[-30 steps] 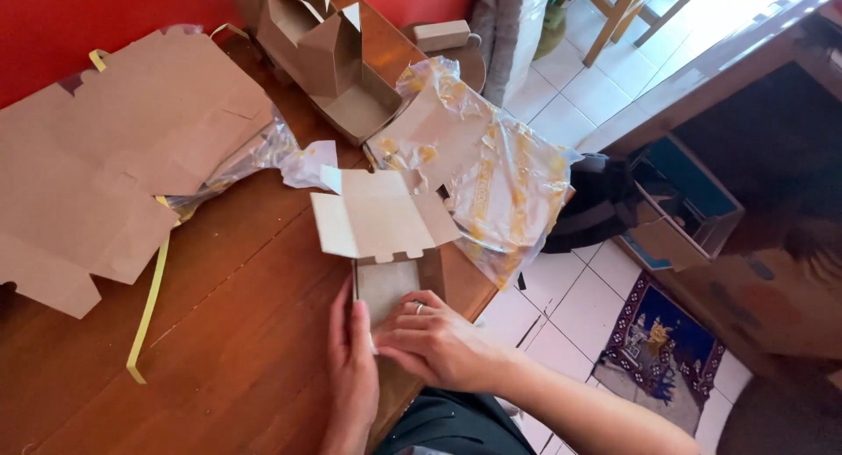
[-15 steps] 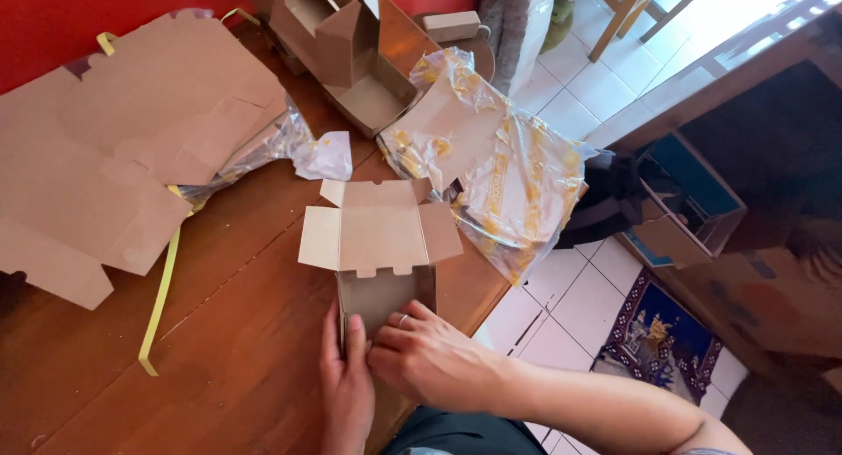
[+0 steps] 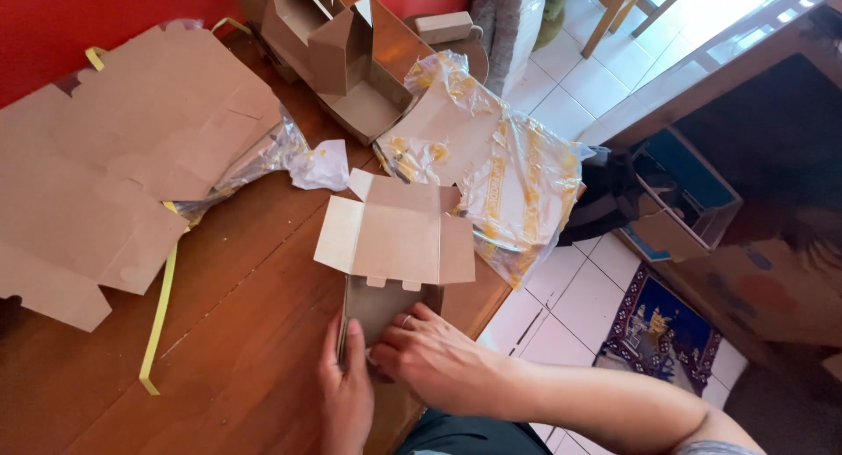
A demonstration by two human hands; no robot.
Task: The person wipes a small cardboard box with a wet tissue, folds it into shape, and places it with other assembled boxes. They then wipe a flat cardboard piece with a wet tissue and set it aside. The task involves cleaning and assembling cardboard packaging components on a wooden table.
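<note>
A small brown cardboard box blank (image 3: 395, 245) lies partly folded on the wooden table (image 3: 237, 332), its upper flaps spread flat. My left hand (image 3: 346, 394) presses the blank's lower left edge. My right hand (image 3: 430, 359), with a ring on one finger, rests on the blank's lower panel, fingers curled over it. Both hands hold the same piece near the table's front edge.
A large flat cardboard sheet (image 3: 114, 174) covers the table's left. A yellow strap (image 3: 158, 323) lies beside it. An assembled open box (image 3: 342, 60) stands at the back. Crinkled clear plastic wrap (image 3: 491, 166) hangs over the right edge. Boxes and a rug (image 3: 658, 323) are on the tiled floor.
The box blank has been drawn closer to me and its flaps lie flatter. Both hands stay on its lower panel, shifted slightly left.
</note>
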